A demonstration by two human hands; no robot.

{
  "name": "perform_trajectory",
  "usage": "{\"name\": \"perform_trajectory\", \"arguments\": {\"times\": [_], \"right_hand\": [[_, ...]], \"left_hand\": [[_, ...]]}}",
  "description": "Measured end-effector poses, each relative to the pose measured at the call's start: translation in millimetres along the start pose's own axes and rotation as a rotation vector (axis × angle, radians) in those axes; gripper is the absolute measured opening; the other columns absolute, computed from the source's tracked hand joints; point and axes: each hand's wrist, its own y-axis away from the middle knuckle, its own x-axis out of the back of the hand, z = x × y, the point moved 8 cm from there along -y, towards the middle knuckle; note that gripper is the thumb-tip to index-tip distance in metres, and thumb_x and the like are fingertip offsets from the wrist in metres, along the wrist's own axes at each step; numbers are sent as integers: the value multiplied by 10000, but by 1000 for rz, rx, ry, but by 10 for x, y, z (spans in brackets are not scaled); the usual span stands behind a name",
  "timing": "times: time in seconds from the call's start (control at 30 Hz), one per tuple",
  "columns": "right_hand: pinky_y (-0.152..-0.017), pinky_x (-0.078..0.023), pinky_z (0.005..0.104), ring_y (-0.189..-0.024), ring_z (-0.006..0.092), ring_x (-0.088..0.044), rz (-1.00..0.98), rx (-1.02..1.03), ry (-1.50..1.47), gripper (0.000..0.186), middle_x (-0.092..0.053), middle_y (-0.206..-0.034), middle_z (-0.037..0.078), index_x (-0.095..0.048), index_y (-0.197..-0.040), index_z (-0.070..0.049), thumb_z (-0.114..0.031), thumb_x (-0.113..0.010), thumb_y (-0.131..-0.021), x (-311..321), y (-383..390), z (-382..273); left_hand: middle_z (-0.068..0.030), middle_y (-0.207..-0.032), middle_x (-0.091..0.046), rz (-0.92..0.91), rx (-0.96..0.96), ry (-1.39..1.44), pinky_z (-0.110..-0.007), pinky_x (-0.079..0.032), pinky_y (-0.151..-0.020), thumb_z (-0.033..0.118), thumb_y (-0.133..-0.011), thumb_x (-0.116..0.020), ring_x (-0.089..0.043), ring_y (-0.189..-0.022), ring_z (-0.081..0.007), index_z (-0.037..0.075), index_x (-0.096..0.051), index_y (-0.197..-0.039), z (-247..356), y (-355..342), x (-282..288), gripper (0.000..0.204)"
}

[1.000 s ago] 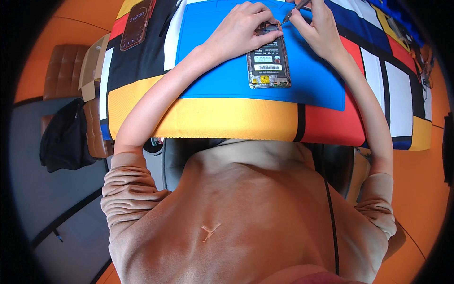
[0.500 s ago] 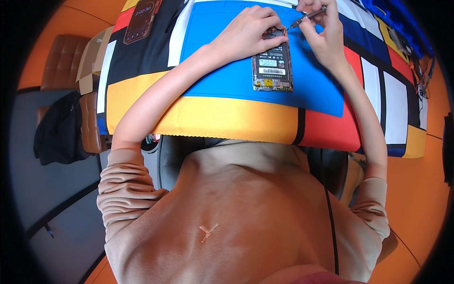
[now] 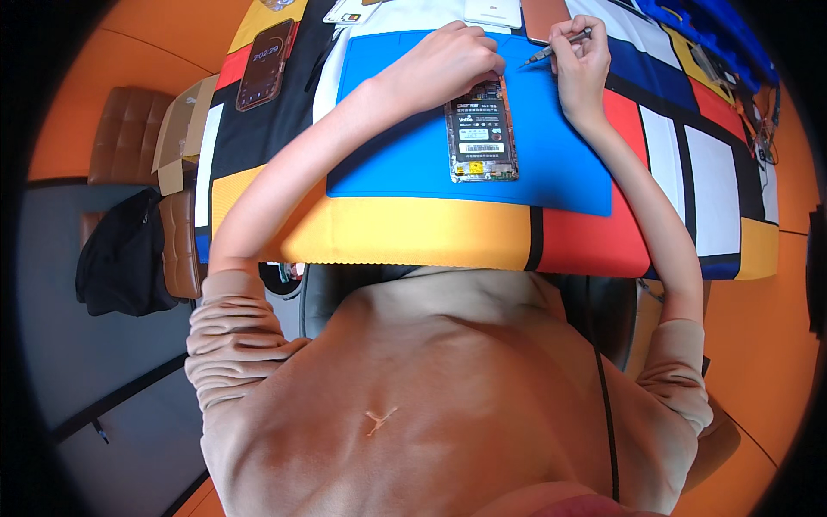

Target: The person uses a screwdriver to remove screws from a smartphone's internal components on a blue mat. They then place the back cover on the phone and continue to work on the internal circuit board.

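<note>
An opened smartphone (image 3: 481, 138), its back off and the black battery and circuit board showing, lies on a blue work mat (image 3: 388, 164). My left hand (image 3: 457, 65) is at the phone's top end, fingers curled together and pinched close to the upper circuitry. Whatever sits between those fingertips is hidden. In my right hand (image 3: 581, 65) is a slim grey precision screwdriver (image 3: 541, 57), gripped like a pen. Its thin tip points down to the left, above the mat and clear of the phone.
Another phone (image 3: 265, 65) with a lit screen lies at the far left on the patterned tablecloth (image 3: 388, 228). Behind the mat are a white box (image 3: 493, 12) and a brown flat object (image 3: 544, 19). A cardboard box (image 3: 185, 129) stands beyond the table's left edge.
The screwdriver tip has moved away from the phone's top with my right hand. My left fingers have drawn together there. The view has shifted, showing more of the table's far side.
</note>
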Motion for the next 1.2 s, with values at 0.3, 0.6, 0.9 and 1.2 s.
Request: {"name": "perform_trajectory", "arguments": {"times": [0.3, 0.6, 0.9, 1.2], "right_hand": [[-483, -403, 205, -565, 38, -503, 34, -56, 5, 195, -626, -849, 31, -461, -1080, -36, -24, -617, -964, 70, 7, 91], [-480, -394, 194, -575, 20, -505, 55, -53, -23, 194, -614, -824, -1, -483, -1086, -37, -37, -634, -964, 7, 10, 154], [-546, -402, 224, -615, 58, -508, 92, -129, 47, 153, -590, -826, 14, -506, -1056, -46, -67, -620, -957, -18, 19, -3], [-655, -436, 256, -730, 103, -523, 122, -215, 143, 84, -527, -822, 19, -512, -979, -56, -74, -586, -942, 3, 70, -47]], "left_hand": [[-62, -961, -733, -252, -240, -326, -343, -537, -942, 140, -886, -744, -687, -1039, -215, 71, -738, -1000, 197, -316, -140, 134], [-49, -1017, -683, -420, -201, -550, -319, -487, -942, 233, -993, -620, -634, -1056, -188, 69, -567, -1155, 300, -147, -242, 237], [-193, -869, -708, -271, 7, -64, -466, -567, -841, 250, -1034, -497, -728, -897, -344, 18, -596, -1088, -226, -213, -40, 259], [-107, -766, -677, 198, 483, 446, -318, -482, -646, 296, -1057, -574, -588, -662, -160, -3, -651, -955, -1087, 615, 57, 326]]}}
